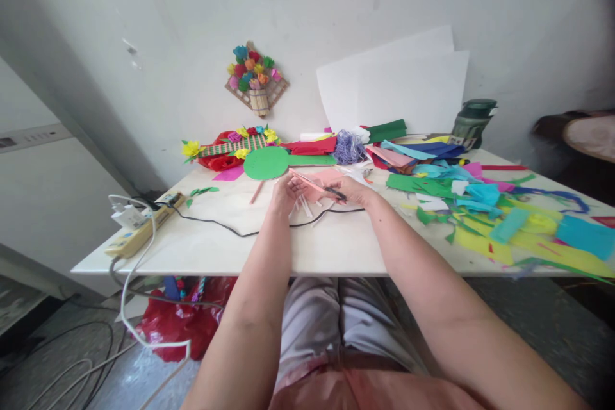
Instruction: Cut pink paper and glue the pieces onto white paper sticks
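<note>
Near the middle of the table, my left hand (287, 192) is closed on a piece of salmon-pink paper (307, 184). My right hand (354, 191) grips scissors (336, 193) with dark handles. Their blades point left along the pink paper; whether they are parted is too small to tell. White and pale strips (304, 206) lie below and between my hands. A rolled pink strip (256, 192) rests left of my left hand. Just behind it lies a round green piece (266, 163) with a long green handle.
A black cable (230, 228) crosses the table in front of my hands from a power strip (144, 227) at left. Coloured paper scraps (480, 205) cover the right side. Purple yarn (349, 148), folded paper and a flower-decorated craft piece (230, 146) lie behind. A green bottle (473, 123) stands back right.
</note>
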Tool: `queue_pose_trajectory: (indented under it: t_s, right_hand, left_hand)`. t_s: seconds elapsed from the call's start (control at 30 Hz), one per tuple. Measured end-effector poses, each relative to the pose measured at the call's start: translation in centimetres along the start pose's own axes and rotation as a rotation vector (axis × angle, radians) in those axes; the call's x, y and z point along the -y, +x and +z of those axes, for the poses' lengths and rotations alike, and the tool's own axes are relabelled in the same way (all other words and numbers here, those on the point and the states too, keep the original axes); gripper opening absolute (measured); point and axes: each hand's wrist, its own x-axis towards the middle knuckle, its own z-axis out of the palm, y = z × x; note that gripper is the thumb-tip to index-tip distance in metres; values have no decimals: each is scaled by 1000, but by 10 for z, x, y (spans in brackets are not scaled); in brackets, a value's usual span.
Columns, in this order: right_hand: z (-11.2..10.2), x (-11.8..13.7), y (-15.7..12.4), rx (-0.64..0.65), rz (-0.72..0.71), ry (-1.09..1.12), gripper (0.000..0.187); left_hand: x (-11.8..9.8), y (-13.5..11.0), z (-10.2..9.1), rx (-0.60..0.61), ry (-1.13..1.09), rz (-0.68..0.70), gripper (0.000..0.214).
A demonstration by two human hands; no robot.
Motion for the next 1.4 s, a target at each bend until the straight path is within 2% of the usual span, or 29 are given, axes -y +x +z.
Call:
queue_pose_trajectory:
  t_s: [0.1,0.23,0.37,0.6,0.77,1.4]
  right_hand:
    - [0,-2,1,-10,-23,2,29]
    - [0,1,-2,-20,-28,20,28]
    - [1,5,-3,-1,-12,15,30]
    - [0,4,-2,16,7,-21,33]
    - [0,4,-2,-1,2,-10,27]
    - [-2,-1,-1,3,7,6,31]
  left_hand:
    - [-2,-1,0,5,-20,-64,10]
    - [-6,-5,4,1,-72,-76,9]
    - [-6,-8,8,6,9,-106,4]
    - [-2,-10,10,26,107,-54,5]
    - [-2,-9,8,44,102,-38,4]
    - [-5,-12,9,70,127,-51,3]
